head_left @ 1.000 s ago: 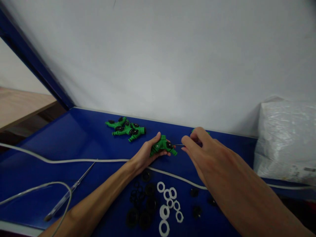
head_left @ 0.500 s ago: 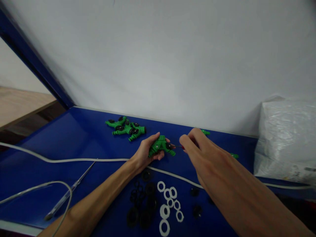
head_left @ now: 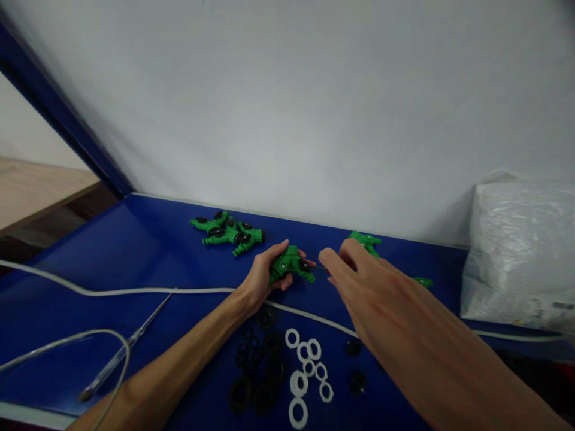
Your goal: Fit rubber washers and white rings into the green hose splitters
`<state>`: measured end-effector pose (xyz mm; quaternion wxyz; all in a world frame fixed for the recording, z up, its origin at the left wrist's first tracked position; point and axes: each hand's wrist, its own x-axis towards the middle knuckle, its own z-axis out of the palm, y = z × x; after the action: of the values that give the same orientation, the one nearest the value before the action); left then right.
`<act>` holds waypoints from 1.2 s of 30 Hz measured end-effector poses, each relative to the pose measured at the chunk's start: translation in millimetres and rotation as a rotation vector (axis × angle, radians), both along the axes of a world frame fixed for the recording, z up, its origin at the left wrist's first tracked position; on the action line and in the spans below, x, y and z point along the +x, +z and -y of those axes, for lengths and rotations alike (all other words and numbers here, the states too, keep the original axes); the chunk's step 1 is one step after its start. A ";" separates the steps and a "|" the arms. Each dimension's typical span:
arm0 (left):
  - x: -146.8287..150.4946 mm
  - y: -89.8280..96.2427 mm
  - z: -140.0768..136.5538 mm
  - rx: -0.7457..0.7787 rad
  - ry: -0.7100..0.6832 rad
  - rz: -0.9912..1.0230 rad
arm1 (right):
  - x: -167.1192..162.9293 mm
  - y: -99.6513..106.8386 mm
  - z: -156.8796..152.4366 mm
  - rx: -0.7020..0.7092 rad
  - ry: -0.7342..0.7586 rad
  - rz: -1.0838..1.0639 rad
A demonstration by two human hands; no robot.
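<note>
My left hand (head_left: 259, 276) is closed around a green two-way hose splitter (head_left: 286, 263), held just above the blue table. A black valve knob (head_left: 305, 265) sits on its right branch. In my right hand (head_left: 348, 266) is a screwdriver (head_left: 321, 267); its thin metal shaft reaches left to the black knob, and only a bit of red handle shows under the fingers. Whether the tip sits inside the knob is too small to tell. Several green splitters with black knobs (head_left: 231, 232) lie behind and left of my left hand.
White plastic rings (head_left: 298, 413) and black rings (head_left: 241, 392) lie in front. Small black parts (head_left: 358, 382) are nearby. More green pieces (head_left: 366, 240) rest behind my right hand. A white cable (head_left: 148, 291) crosses the table (head_left: 148, 239). A clear-handled tool (head_left: 112, 362) lies left, a plastic-wrapped package (head_left: 516, 257) right.
My right hand has shifted slightly left and down with the screwdriver, uncovering more of the green piece behind it. My left hand and the splitter stay nearly in place.
</note>
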<state>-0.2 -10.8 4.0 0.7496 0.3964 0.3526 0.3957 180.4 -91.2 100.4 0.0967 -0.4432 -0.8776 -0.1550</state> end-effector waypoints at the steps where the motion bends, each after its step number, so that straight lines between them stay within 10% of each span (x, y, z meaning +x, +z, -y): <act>1: 0.1 0.4 0.0 0.002 0.000 -0.005 | 0.5 -0.2 0.6 0.001 0.016 0.010; 36: 0.7 -0.6 -0.7 0.008 0.027 -0.066 | -8.2 3.2 -7.6 0.024 -0.108 0.019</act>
<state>0.5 -10.1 3.4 0.7306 0.4074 0.3809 0.3939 172.2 -83.5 103.6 0.0852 -0.4873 -0.8513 -0.1749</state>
